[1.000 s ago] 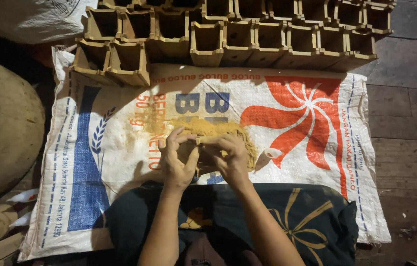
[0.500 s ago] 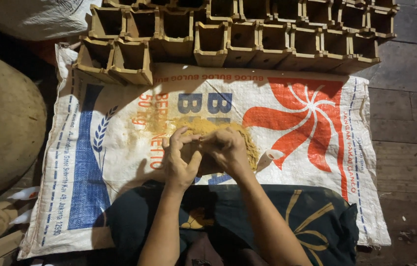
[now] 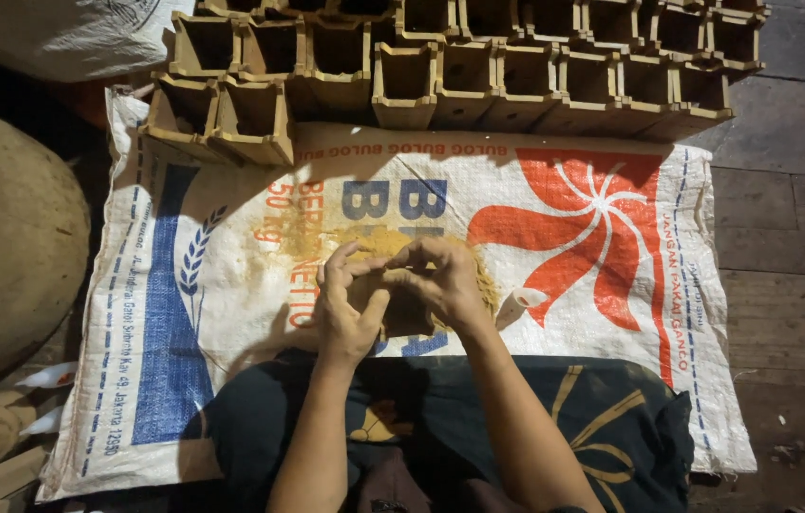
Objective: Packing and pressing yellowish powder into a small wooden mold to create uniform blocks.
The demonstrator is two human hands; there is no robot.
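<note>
Head view, left hand (image 3: 345,309) and right hand (image 3: 440,280) pinching yellow-brown fibre pile (image 3: 483,280) mid-sack (image 3: 231,285), wooden moulds (image 3: 478,76) lining far edge, plank floor (image 3: 782,237) lying open rightward

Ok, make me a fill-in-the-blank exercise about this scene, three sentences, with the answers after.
1. Both hands work over a ____ pile of shredded stuff.
2. The pile lies on a woven ____ spread flat on the floor.
3. Beyond the sack stand rows of open ____ boxes.

Missing words: yellow; sack; wooden

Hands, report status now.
Left hand and right hand together, fingers curled over yellowish pile on woven sack. Contents between palms hidden. Small white tube beside right hand.
</note>
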